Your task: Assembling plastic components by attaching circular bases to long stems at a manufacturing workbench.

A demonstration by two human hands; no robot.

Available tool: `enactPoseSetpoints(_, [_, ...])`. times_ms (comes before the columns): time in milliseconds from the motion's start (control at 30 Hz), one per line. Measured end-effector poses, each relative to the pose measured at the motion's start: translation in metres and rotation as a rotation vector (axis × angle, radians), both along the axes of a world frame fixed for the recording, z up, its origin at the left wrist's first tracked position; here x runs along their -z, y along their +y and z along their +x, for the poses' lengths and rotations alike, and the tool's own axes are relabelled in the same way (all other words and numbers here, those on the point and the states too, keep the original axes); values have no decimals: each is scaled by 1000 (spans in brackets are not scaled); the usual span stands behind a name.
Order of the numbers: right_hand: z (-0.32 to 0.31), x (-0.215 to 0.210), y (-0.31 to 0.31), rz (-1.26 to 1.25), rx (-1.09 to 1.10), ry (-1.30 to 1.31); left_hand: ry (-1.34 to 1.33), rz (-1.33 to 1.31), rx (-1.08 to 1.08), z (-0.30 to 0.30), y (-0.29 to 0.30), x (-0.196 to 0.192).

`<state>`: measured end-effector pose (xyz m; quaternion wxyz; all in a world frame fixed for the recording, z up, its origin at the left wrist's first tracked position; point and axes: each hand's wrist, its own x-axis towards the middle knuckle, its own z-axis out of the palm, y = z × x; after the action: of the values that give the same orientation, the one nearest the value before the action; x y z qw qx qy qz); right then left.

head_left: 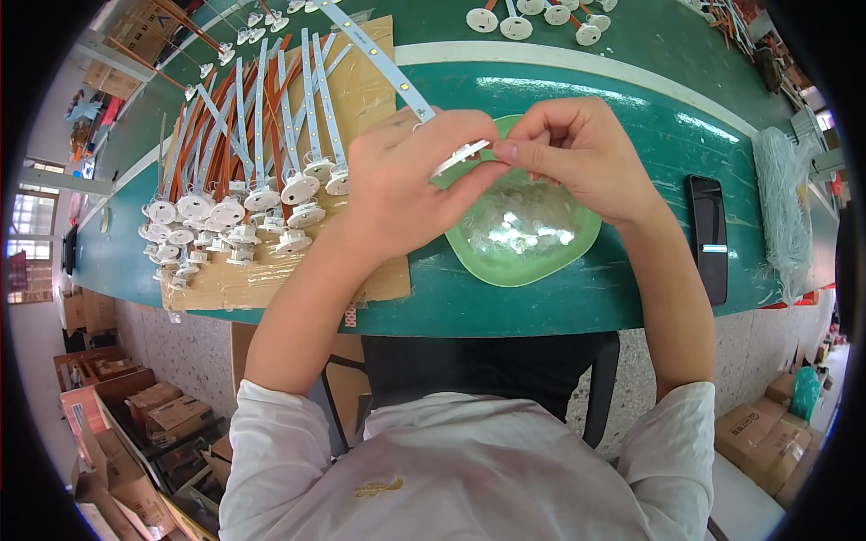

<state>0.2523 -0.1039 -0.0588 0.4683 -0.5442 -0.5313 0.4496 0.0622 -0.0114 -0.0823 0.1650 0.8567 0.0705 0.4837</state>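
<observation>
My left hand [401,185] is closed around an LED strip [383,65] with a white round end cap [458,159]. The strip slants up and away to the left, and the cap's edge shows between thumb and fingers. Beside it, my right hand [577,153] pinches thumb and forefinger together at the cap; whatever is between those fingertips is too small to make out. Below both hands stands a light green bowl [469,261] with many small clear, shiny pieces [528,225] inside.
On a cardboard sheet [383,279] at the left lies a bundle of LED strips [262,135] with white caps. More capped strips [516,27] lie at the far side. A black phone [708,239] and clear plastic wrapping [783,207] rest at the right of the green table [622,311].
</observation>
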Motion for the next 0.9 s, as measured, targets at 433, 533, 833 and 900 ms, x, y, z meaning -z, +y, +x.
enactPoseSetpoints(433, [-1,-2,-2,31,8,-20,-30,124,-62,-1,4,0])
enactPoseSetpoints(533, [-3,5,-1,141,43,-116,-24,132,-65,-1,4,1])
enactPoseSetpoints(833, [-13,4,-6,428,66,-471,28,172,-79,-2,5,3])
enactPoseSetpoints(900, [-9,2,-8,429,45,-504,65,186,-85,-6,5,-1])
